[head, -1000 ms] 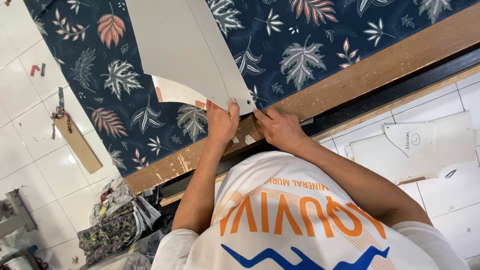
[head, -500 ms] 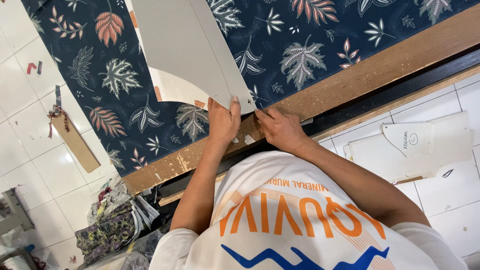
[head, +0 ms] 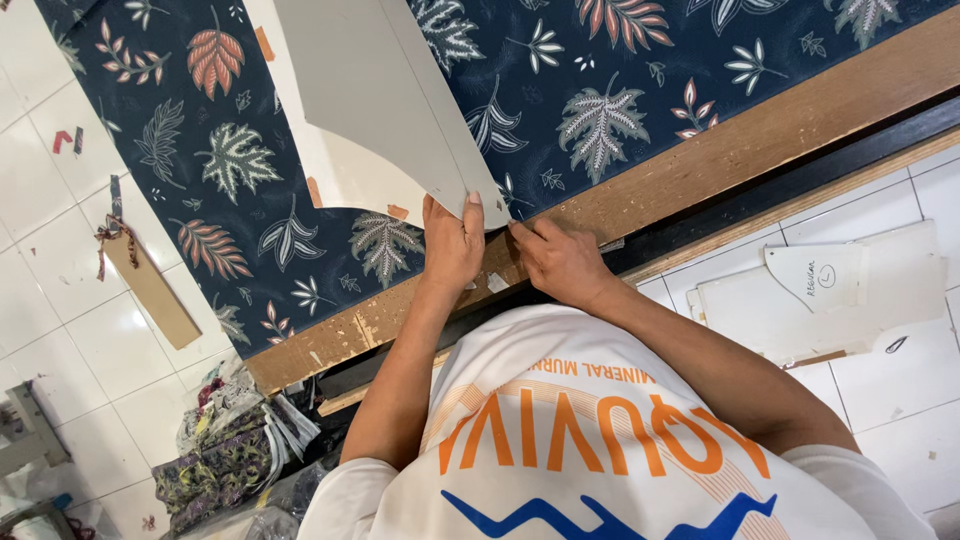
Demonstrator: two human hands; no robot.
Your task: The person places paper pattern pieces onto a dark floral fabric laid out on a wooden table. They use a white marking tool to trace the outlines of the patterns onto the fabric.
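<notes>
Your left hand [head: 455,245] is closed on the near corner of the pattern [head: 390,110], fingers wrapped over its edge. The pale card lies flat on the fabric [head: 600,90], a dark blue leaf print, and runs away from you across it. Your right hand [head: 560,262] lies just beside the left on the bare wooden rim of the tabletop [head: 760,140], fingers loosely together and clamped on nothing. Its fingertips point at that same corner; whether they touch the card I cannot tell.

By the look of it, you are at the placing step: setting the pattern where you want it on the fabric, with its corner close to the cloth's near edge. No marking or cutting tool shows near either hand.

The next move calls for a small, flat adjustment. Slide the card rather than lift it, so the cloth under it does not ruck. Press down with the right hand once the corner sits true, and check the far end, which runs out of view.

More patterns [head: 830,290] lie on the floor [head: 60,330] to your right.
</notes>
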